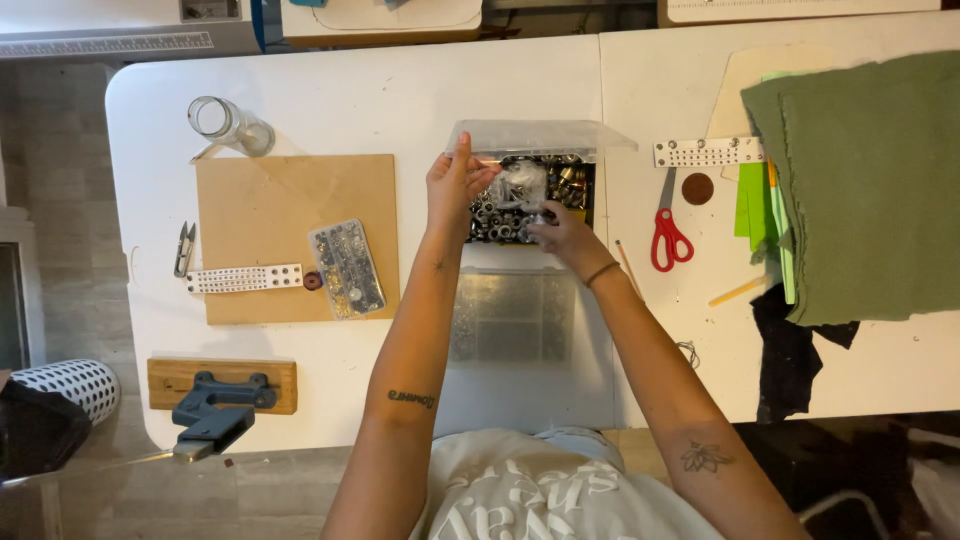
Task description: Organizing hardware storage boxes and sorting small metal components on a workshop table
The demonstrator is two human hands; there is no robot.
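Table (350, 90) first, white and crowded: brown board (270, 200) with a small flat parts case (346, 268) to the left, green fabric (870, 180) and red scissors (668, 235) to the right, clear lidded box (540, 140) of metal hardware in the middle, resting on a larger frosted bin (515, 320). Left hand (455, 185) closed on the raised lid edge, fingers pressed together, right hand (562, 232) pinching a small clear bag (522, 185) held just above the open compartments. Likely trouble: lid dropping shut on the fingers if the grip slackens, box tipping off the bin, bag spilling tiny pieces among the hardware.
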